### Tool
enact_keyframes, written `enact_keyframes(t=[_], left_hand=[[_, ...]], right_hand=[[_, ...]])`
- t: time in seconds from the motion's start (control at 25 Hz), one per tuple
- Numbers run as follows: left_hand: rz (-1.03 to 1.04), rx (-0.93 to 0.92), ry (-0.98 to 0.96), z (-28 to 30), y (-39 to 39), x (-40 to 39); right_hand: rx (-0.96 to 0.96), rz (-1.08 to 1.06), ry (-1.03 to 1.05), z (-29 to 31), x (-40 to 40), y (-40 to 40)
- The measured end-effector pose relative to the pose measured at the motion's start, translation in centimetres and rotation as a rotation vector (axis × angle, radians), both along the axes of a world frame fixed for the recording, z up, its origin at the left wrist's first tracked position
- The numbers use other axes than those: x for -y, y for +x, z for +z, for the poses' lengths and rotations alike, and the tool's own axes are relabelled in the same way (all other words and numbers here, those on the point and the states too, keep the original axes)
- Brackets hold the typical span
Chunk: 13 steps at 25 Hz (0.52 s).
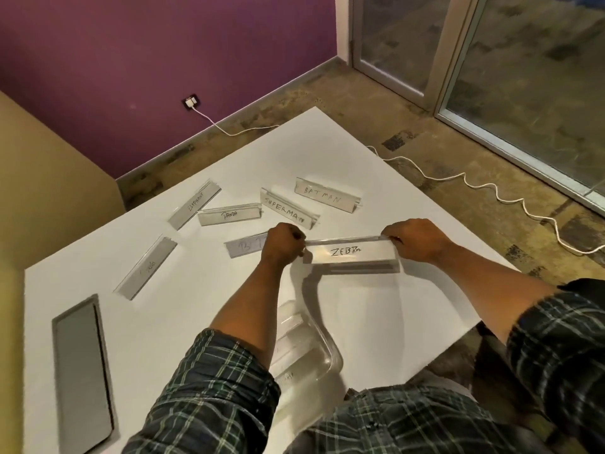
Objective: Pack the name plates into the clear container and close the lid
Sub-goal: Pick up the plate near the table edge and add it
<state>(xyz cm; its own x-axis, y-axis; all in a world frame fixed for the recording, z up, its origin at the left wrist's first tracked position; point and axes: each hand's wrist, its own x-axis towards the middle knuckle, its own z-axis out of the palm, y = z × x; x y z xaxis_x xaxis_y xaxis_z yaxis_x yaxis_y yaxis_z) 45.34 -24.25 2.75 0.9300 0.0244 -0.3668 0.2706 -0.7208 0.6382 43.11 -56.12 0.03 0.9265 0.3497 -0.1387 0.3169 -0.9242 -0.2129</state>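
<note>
Both hands hold the ZEBRA name plate (352, 253) by its ends above the white table: my left hand (284, 243) grips the left end, my right hand (414, 239) pinches the right end. The clear container (322, 335) lies near the table's front edge, below the plate and partly hidden by my left forearm; at least one plate lies inside. Loose on the table are plates marked BATMAN (327, 194), SUPERMAN (288, 209), PANDA (229, 214), ELEPHANT (194, 208), one starting with B (245, 249) and one with faint writing (145, 267).
A grey lid (82, 371) lies flat at the table's front left. The white table (360, 152) ends in a corner at the far right. A white cable (458, 178) runs over the floor from a wall socket. A beige cabinet stands at the left.
</note>
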Motion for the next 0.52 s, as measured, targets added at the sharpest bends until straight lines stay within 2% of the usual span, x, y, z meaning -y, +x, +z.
enact_keyframes(t=[0.2,0.52], left_hand=[[0.088,-0.148,-0.135,2.0,-5.6,-8.5],[0.108,-0.382,-0.111,4.1,-13.8,-17.1]], right_hand=[[-0.060,0.114,0.119,1.6,-7.0,-0.6],[-0.122,0.421,0.252,3.5,-17.1,-1.6]])
